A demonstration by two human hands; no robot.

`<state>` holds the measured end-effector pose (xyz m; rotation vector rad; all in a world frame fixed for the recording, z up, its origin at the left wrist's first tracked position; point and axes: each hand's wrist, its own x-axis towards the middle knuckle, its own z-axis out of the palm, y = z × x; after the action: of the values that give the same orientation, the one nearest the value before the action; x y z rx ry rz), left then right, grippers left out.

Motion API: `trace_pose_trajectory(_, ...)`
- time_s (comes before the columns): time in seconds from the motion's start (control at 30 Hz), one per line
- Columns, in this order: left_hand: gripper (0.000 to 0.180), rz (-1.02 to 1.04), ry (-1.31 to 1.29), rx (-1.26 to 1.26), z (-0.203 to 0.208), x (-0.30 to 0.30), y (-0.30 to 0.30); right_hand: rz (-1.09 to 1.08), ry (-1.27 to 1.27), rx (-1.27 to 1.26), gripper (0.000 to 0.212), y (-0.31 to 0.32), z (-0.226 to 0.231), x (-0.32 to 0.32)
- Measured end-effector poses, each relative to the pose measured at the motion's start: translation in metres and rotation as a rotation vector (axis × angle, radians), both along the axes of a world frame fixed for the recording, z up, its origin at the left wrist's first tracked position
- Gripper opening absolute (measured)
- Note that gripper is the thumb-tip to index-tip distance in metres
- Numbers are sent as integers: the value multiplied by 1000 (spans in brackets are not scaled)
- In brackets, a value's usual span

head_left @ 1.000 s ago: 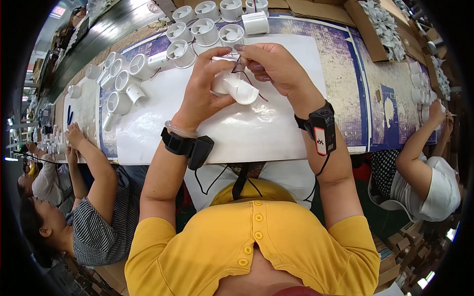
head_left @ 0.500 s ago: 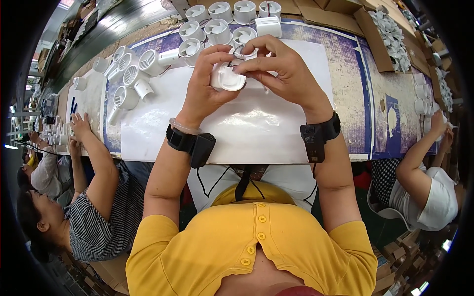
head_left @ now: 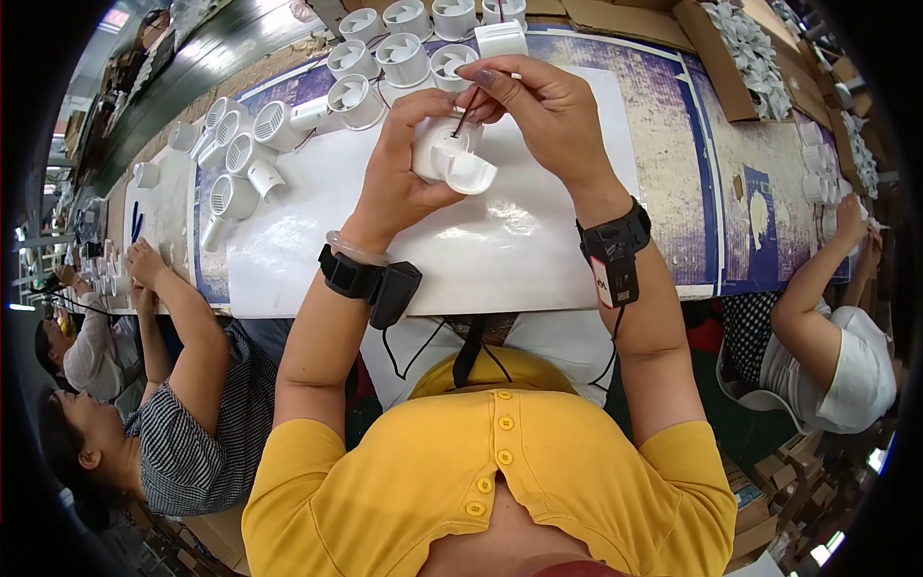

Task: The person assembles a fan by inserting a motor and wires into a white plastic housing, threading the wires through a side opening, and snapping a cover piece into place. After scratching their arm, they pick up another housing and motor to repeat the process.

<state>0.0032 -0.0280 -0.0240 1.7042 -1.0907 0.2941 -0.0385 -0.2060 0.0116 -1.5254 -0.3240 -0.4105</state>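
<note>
My left hand (head_left: pixel 402 159) is wrapped round a white plastic fan housing (head_left: pixel 435 159), held over the white sheet with its short half-round handle part (head_left: pixel 469 173) towards me. Between the thumb and fingers of my right hand (head_left: pixel 553 115) is pinched a thin dark reddish wire (head_left: pixel 467 113), drawn up out of the housing. A small white connector (head_left: pixel 516 76) shows beside the right fingertips. Just beyond my hands stand several round white fan units (head_left: pixel 402 60) with blades facing up.
Several white handheld fan bodies with slotted grilles (head_left: pixel 234 196) lie to the left on the white sheet (head_left: pixel 317 260). A cardboard box (head_left: pixel 716 58) of white parts sits at the far right. Co-workers sit on both sides; a person's hands (head_left: pixel 146 264) work at the left.
The housing has tipped, and its handle part now points lower right. My right hand has moved up and right from the handle part, and now draws the wire upwards.
</note>
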Motion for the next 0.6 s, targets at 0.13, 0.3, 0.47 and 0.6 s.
trace_pose_trajectory(0.13, 60, 36, 157, -9, 1, -6, 3, 48, 7, -20, 22, 1, -1, 1)
trace_pose_trajectory(0.3, 62, 31, 122, -18, 1, -3, 7, 87, -37, 33, 29, 6, -1, 2)
trace_pose_trajectory(0.47, 63, 54, -35, -34, 2, 2, 8, 165, 24, 73, 30, 1, 5, -1)
trace_pose_trajectory(0.6, 64, 23, -39, -52, 5, -1, 8, 247, -31, 339, 33, -9, 0, 5)
